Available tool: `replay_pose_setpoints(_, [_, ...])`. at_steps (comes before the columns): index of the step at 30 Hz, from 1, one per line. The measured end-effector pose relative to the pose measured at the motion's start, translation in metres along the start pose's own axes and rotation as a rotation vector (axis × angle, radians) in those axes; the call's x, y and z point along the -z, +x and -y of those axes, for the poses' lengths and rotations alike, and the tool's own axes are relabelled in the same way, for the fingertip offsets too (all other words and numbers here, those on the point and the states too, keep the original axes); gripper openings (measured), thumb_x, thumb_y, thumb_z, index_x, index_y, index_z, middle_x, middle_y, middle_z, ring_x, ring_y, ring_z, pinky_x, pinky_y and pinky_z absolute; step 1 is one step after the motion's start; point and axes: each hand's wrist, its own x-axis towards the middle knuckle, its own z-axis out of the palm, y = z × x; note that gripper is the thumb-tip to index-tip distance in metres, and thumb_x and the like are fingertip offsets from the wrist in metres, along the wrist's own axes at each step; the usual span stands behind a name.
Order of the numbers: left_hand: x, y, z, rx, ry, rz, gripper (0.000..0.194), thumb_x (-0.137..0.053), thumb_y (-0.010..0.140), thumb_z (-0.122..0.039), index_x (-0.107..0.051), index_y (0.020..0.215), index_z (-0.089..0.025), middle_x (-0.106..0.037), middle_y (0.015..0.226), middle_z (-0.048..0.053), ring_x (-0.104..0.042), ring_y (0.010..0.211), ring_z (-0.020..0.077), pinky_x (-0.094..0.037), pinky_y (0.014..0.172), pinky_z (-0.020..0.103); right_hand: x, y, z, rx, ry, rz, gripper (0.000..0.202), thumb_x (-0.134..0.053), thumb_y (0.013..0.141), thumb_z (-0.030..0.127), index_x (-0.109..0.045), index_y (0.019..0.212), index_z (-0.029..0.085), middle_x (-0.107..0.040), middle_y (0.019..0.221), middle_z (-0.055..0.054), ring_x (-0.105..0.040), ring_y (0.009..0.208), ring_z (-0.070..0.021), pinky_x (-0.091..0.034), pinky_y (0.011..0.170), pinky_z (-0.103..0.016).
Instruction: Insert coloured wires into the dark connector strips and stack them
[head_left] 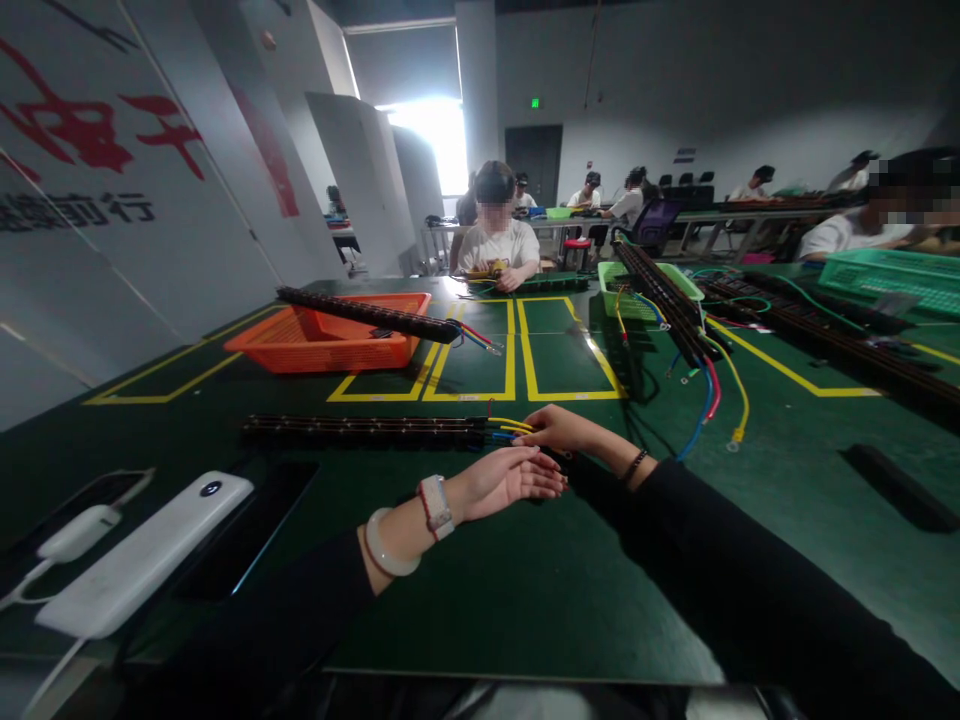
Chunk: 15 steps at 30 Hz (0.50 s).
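A long black wiring strip [367,430] lies crosswise on the green table, with yellow and blue wires [504,428] coming out of its right end. Over those wires is my right hand [559,428], its fingers bent down and closed around them. Just below and in front of it, my left hand [510,480] is held palm turned up, fingers stretched out, with nothing in it. The wire ends near both hands are mostly hidden by the fingers.
An orange basket [322,350] at the back left bears another black strip [375,318]. A light green basket [634,300] with more strips stands back right. A white power bank [150,550] and a dark phone [251,525] lie at left. A black bar [896,485] lies right. A person [499,240] sits opposite.
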Motion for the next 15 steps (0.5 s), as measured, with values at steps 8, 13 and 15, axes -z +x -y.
replay_pose_setpoints(8, [-0.001,-0.001,-0.001,0.041,-0.017,0.015,0.035,-0.039,0.092,-0.027,-0.063,0.097,-0.003,-0.069,0.095,0.019,-0.067,0.087,0.0201,-0.043,0.091,0.034,-0.010,0.002,-0.003,0.100,-0.045,-0.076,0.039,-0.059,0.075,0.047,-0.071,0.081,0.010,-0.054,0.056,0.002,-0.041,0.052,-0.0091,-0.032,0.049,-0.021])
replay_pose_setpoints(13, [-0.005,-0.003,-0.005,0.069,-0.021,0.002,0.044,-0.035,0.094,-0.035,-0.064,0.096,-0.002,-0.068,0.098,0.020,-0.065,0.092,0.0226,-0.041,0.096,0.034,-0.013,0.001,0.001,0.175,-0.223,-0.176,0.030,-0.054,0.082,0.034,-0.070,0.076,0.010,-0.055,0.057,0.001,-0.043,0.053,-0.0093,-0.031,0.050,-0.020])
replay_pose_setpoints(15, [-0.006,-0.003,-0.006,0.077,-0.036,-0.006,0.049,-0.034,0.094,-0.039,-0.062,0.097,0.001,-0.067,0.097,0.022,-0.065,0.094,0.0236,-0.040,0.097,0.035,-0.014,0.001,0.004,0.204,-0.272,-0.205,0.025,-0.052,0.083,0.026,-0.068,0.072,0.010,-0.058,0.061,0.000,-0.046,0.057,-0.0097,-0.032,0.053,-0.020])
